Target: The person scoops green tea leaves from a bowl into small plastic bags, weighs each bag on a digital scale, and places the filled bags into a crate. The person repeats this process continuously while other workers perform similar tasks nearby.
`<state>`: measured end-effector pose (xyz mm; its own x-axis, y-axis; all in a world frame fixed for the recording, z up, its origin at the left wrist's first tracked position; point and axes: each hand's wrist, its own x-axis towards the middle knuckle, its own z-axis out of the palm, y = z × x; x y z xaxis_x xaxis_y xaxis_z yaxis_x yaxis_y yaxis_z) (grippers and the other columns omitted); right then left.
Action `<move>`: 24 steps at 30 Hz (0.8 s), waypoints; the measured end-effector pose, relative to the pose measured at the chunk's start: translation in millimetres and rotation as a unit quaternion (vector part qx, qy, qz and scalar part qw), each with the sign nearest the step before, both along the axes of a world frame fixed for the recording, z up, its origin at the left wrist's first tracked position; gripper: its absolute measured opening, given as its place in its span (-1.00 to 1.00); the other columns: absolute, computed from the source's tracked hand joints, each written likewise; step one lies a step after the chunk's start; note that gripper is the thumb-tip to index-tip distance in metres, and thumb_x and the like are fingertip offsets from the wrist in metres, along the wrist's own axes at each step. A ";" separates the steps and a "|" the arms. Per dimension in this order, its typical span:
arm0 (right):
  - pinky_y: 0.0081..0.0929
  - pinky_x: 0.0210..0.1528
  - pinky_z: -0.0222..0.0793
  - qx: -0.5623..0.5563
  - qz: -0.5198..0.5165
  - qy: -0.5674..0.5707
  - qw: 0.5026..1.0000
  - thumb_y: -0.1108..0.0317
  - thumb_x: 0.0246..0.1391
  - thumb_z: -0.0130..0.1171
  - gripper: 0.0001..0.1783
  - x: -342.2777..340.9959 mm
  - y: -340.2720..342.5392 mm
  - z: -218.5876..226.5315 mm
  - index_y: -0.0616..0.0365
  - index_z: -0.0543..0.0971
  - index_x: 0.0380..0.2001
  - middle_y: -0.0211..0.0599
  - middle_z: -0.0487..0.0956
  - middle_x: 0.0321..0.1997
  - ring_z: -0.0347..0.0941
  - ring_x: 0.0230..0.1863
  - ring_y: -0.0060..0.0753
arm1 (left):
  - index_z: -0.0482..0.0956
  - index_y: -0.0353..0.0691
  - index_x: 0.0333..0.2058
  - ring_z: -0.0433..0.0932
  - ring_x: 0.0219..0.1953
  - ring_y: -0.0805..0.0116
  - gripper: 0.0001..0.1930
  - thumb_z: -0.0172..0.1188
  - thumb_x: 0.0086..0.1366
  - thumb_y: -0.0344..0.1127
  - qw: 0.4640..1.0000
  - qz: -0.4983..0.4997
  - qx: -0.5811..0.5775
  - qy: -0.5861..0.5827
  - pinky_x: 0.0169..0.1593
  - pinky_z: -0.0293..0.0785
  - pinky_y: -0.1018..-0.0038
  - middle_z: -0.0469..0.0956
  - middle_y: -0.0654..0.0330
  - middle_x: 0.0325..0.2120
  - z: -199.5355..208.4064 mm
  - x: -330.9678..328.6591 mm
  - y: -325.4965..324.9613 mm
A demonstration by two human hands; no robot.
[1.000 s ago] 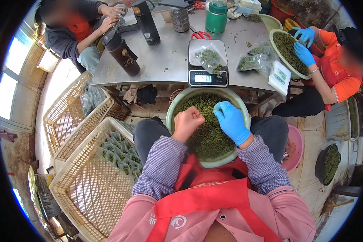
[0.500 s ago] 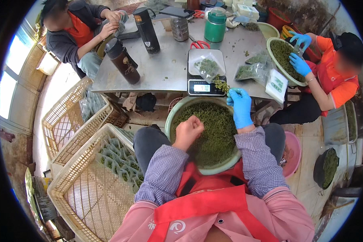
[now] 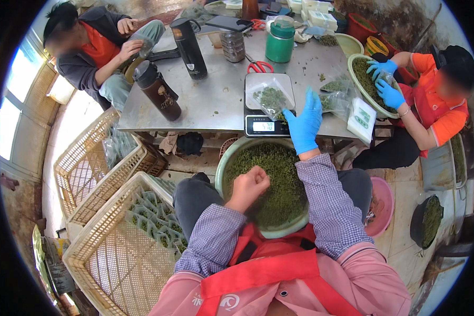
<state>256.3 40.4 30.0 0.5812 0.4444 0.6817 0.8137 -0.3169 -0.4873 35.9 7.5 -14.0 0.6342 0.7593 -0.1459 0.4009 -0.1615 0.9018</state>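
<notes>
A wide pale-green basin (image 3: 221,171) full of small green beaded sprigs (image 3: 276,181), like sea grapes, rests between my knees. Over its left part my bare left hand (image 3: 251,186) hovers with curled fingers; whatever they may hold is hidden. My right hand (image 3: 305,122), in a blue glove, is at the table edge with fingers stretched out. Its thumb is at the lower corner of a clear plastic bag (image 3: 272,99) with green sprigs inside. That bag lies tilted on the digital scale (image 3: 259,125), its mouth toward my right hand.
Two bottles (image 3: 160,97) (image 3: 190,50), a green jar (image 3: 280,42) and red-handled scissors (image 3: 259,67) stand or lie on the metal table (image 3: 216,97). Filled bags (image 3: 155,216) sit in a crate (image 3: 118,263) at left. Co-workers sit at both sides, one beside another basin (image 3: 361,73).
My right hand has opened and moved up and left toward the bag; the sprig it held is no longer in its fingers. The left hand stays curled over the basin, shifted slightly.
</notes>
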 end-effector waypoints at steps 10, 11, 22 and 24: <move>-0.27 0.15 0.24 0.092 0.163 0.220 0.957 0.50 -0.16 0.10 -0.44 13.3 -0.2 -25.4 0.23 0.42 0.04 -0.01 0.43 0.03 0.34 0.07 -0.02 | 0.37 -0.31 -0.31 0.50 -0.61 0.48 -0.90 0.06 0.27 -0.40 0.947 0.044 -0.239 -0.211 -0.53 0.44 0.58 0.53 0.18 -0.60 -9.1 3.8 4.7; -0.39 0.07 0.32 0.103 0.183 0.212 0.954 0.59 -0.08 0.04 -0.51 7.3 -22.6 -29.7 0.24 0.43 0.03 -0.11 0.48 -0.03 0.41 0.00 -0.19 | 0.34 -0.30 -0.27 0.50 -0.60 0.46 -0.89 0.02 0.31 -0.39 0.941 0.034 -0.258 -0.218 -0.51 0.46 0.57 0.54 0.14 -0.55 -11.1 3.0 8.8; -0.62 -0.30 0.42 -0.142 0.383 0.588 0.698 0.48 0.03 0.18 -0.73 -59.4 -104.2 -23.1 0.28 0.55 -0.15 -0.36 0.58 -0.34 0.47 -0.37 -0.60 | 0.32 -0.23 -0.27 0.42 -0.65 0.55 -0.88 0.06 0.28 -0.39 0.922 0.027 -0.303 -0.238 -0.59 0.34 0.68 0.48 0.23 -0.61 1.6 1.4 0.8; -0.64 -0.30 0.41 -0.158 0.360 0.552 0.736 0.52 0.02 0.16 -0.76 -54.3 -104.6 -29.7 0.26 0.56 -0.19 -0.36 0.58 -0.34 0.46 -0.37 -0.63 | 0.31 -0.23 -0.28 0.43 -0.63 0.57 -0.88 0.07 0.27 -0.40 0.927 0.041 -0.275 -0.251 -0.59 0.34 0.69 0.47 0.25 -0.61 -3.6 -1.1 2.1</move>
<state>202.0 -64.2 0.2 0.2404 0.9426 -0.2319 -0.0091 -0.2367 -0.9715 34.8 9.7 -17.6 0.6698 0.7067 -0.2281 -0.1004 0.3905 0.9151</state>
